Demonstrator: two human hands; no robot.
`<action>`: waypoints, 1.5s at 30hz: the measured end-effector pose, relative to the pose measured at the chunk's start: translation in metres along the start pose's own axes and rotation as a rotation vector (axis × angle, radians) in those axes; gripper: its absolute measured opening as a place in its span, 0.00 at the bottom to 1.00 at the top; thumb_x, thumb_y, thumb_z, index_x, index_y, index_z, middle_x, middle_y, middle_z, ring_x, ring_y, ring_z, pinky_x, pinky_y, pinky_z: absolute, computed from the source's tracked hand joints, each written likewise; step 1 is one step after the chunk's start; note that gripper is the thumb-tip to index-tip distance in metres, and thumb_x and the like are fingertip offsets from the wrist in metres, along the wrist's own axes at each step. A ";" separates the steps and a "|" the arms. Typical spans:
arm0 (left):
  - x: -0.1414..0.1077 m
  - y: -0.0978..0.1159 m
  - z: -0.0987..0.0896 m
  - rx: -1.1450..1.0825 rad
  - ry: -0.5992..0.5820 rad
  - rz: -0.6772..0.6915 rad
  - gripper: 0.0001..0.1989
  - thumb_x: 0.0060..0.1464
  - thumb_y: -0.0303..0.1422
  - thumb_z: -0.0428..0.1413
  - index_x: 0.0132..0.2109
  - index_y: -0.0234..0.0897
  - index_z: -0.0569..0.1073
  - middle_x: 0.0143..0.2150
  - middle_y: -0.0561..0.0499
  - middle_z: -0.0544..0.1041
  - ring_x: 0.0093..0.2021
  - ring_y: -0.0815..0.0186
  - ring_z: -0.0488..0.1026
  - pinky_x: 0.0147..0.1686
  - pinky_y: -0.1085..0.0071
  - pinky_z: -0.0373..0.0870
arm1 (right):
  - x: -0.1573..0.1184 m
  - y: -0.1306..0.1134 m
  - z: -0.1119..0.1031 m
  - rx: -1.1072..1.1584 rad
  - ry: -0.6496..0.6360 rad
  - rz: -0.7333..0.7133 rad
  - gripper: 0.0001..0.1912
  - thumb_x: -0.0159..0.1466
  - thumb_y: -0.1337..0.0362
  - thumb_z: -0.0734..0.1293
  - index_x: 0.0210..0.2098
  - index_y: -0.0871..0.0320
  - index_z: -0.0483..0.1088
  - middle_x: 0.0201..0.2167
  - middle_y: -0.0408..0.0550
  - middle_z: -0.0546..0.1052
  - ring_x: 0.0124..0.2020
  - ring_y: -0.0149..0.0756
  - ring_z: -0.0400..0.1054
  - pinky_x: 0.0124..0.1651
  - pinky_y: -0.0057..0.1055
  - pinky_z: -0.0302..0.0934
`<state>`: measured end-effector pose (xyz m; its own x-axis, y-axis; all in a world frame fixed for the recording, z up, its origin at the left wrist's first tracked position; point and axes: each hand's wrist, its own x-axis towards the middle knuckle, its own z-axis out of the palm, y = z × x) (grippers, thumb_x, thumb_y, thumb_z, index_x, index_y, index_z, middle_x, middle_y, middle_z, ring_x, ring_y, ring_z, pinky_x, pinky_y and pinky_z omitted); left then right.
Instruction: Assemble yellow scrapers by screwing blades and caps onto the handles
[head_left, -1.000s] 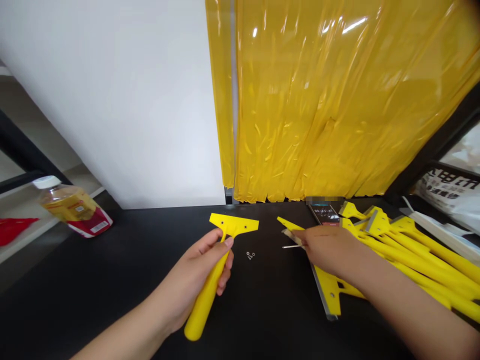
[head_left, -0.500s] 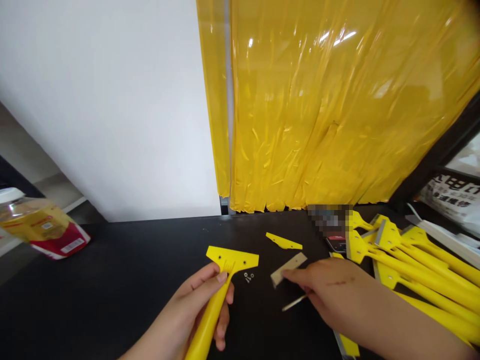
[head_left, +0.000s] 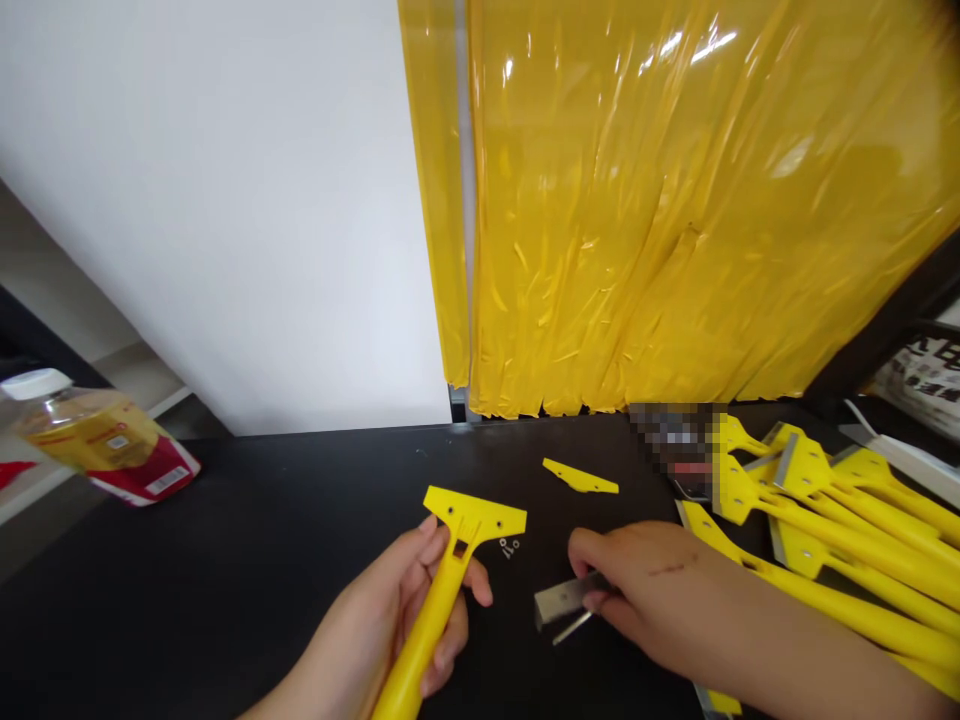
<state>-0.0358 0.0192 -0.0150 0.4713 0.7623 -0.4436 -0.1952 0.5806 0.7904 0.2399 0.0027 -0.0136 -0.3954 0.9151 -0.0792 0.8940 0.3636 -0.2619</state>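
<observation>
My left hand (head_left: pixel 397 625) grips the handle of a yellow plastic scraper (head_left: pixel 442 590), whose wide T-shaped head points away from me and shows a small rectangular slot. My right hand (head_left: pixel 645 590) pinches a steel scraper blade (head_left: pixel 562 597) between its fingers, and a thin metal rod (head_left: pixel 572 628) sticks out below it. Between the hands, a few small screws (head_left: pixel 510 547) lie on the black table (head_left: pixel 300 560). Farther back lies a yellow plastic blade cover (head_left: pixel 580 478). A heap of yellow scrapers (head_left: pixel 840 530) lies to the right of my right hand.
A yellow plastic strip curtain (head_left: pixel 637 210) hangs behind the table beside a white wall (head_left: pixel 225 210). A bottle of oil (head_left: pixel 105 447) with a white cap lies at the left. A pixelated patch (head_left: pixel 675 440) hides something at the back edge.
My right hand has lifted the steel blade from the table and drawn it toward me. My left hand has turned the scraper slightly, and its head now faces more squarely upward.
</observation>
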 end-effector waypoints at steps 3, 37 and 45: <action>-0.007 0.002 0.005 -0.069 0.078 0.048 0.28 0.70 0.50 0.44 0.48 0.32 0.79 0.25 0.47 0.77 0.19 0.70 0.60 0.20 0.74 0.54 | -0.001 -0.004 -0.003 0.087 -0.057 0.040 0.08 0.62 0.67 0.69 0.39 0.49 0.71 0.31 0.40 0.78 0.36 0.41 0.74 0.36 0.32 0.52; -0.016 -0.017 0.018 0.350 -0.151 -0.054 0.22 0.61 0.53 0.59 0.41 0.37 0.79 0.29 0.52 0.77 0.17 0.75 0.61 0.15 0.80 0.52 | -0.004 -0.046 -0.009 0.698 -0.055 0.066 0.10 0.72 0.61 0.64 0.33 0.53 0.69 0.29 0.37 0.72 0.33 0.31 0.65 0.34 0.26 0.56; -0.015 -0.017 0.021 0.403 -0.151 -0.059 0.24 0.60 0.56 0.59 0.41 0.37 0.78 0.28 0.53 0.75 0.17 0.76 0.59 0.16 0.78 0.52 | -0.001 -0.046 0.002 0.764 -0.062 0.050 0.10 0.72 0.61 0.65 0.32 0.54 0.69 0.30 0.38 0.72 0.33 0.32 0.65 0.35 0.27 0.58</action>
<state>-0.0219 -0.0082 -0.0130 0.5979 0.6635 -0.4497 0.1728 0.4411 0.8807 0.1991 -0.0150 -0.0032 -0.3899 0.9075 -0.1560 0.5254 0.0802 -0.8471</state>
